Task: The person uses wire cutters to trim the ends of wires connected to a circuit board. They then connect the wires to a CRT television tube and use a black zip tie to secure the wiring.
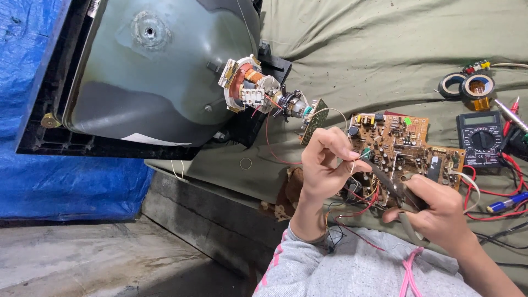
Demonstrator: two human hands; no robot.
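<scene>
My left hand (325,162) pinches a thin wire (355,163) between thumb and fingertips, just in front of a brown circuit board (404,144). My right hand (440,212) grips the handles of a pair of pliers (397,190), whose jaws meet the wire at my left fingertips. Red and black wires (360,212) trail from the board toward my lap. A large grey picture tube (159,71) lies face down to the left, its neck with a copper coil (246,83) pointing at the board.
A black multimeter (480,137) with red leads lies right of the board. Rolls of tape (467,86) sit behind it. A small blue cylinder (506,202) lies at far right. Green cloth (357,49) covers the work surface; blue tarp (55,181) hangs at left above the concrete floor.
</scene>
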